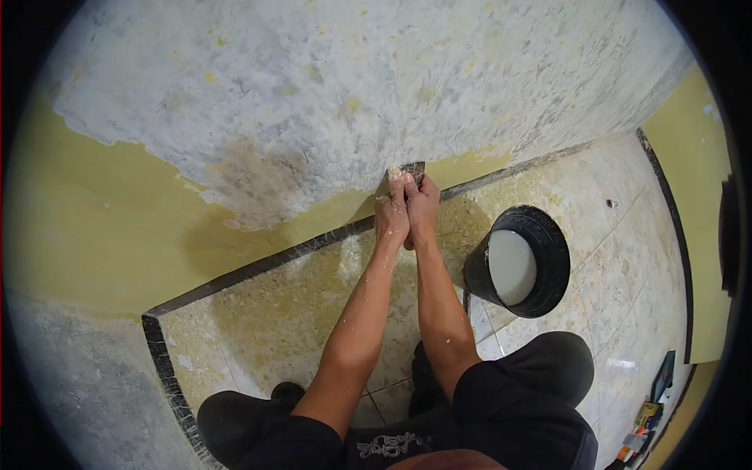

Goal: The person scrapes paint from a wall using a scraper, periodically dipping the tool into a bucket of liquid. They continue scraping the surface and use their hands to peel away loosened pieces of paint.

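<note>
Both my hands are closed together on a scraper (415, 168), whose flat blade lies against the low part of the wall (345, 102). Its handle is mostly hidden in my grip, and pale flakes cling to the blade. My left hand (392, 213) and my right hand (423, 207) press side by side, dusted with debris. Around the blade, the wall is stripped to mottled grey-white, with a band of yellow-green paint (102, 227) left low and to the left.
A black bucket (554, 262) of cloudy liquid (512, 268) stands right of my forearms. Paint flakes cover the tiled floor (619, 258). Dark baseboard (258, 266) edges the wall. Several tools (648, 413) lie at the far lower right.
</note>
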Available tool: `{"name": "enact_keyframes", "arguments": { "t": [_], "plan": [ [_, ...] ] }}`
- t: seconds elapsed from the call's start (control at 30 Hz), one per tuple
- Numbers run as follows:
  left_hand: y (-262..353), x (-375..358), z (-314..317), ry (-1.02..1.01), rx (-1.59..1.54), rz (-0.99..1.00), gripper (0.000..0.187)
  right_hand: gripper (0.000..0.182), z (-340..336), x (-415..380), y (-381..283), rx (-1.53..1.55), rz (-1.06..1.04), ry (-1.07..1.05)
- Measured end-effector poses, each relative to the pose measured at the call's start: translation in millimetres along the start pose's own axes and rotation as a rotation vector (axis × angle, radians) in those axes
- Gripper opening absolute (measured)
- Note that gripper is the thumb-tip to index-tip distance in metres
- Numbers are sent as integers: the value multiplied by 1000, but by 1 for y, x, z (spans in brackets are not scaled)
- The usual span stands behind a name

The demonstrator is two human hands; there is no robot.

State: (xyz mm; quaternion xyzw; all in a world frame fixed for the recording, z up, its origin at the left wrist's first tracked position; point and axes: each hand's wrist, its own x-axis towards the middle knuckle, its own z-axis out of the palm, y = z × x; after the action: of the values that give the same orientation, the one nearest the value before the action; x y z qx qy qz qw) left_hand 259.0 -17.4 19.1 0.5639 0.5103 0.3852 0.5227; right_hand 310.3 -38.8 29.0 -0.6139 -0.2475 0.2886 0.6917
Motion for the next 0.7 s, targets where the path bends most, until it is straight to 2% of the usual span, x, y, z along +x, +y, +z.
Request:
{"name": "enact_keyframes", "arguments": {
  "t": [0.03,0.07,0.17,0.23,0.27,0.33,0.43,0.57,0.63,0.7],
  "plan": [
    [-6,3,1,4,-11,5,79,18,1,3,-3,95,-18,-27],
    [-13,11,0,-35,49,-6,80,17,0,10,13,-12,-64,-8],
    [-2,5,-6,-96,129,-79,81,18,1,10,17,67,-134,-9],
    [1,4,-1,6,149,94,80,19,3,13,0,-4,-110,16],
    [-2,3,-2,-8,158,76,80,19,-2,6,-1,-96,-61,45],
    [4,-1,-3,-129,3,-195,74,20,-7,1,5,-98,-41,45],
    [17,-5,0,-93,-77,-77,73,19,-2,15,0,-52,-70,2],
    [-2,2,3,-34,-196,34,71,19,-1,7,-3,-25,-66,11],
    [5,0,-7,-87,9,-91,70,19,3,5,0,-53,-107,24],
    [5,4,-9,-88,140,-72,69,20,8,5,10,66,-99,38]
  ]
}}
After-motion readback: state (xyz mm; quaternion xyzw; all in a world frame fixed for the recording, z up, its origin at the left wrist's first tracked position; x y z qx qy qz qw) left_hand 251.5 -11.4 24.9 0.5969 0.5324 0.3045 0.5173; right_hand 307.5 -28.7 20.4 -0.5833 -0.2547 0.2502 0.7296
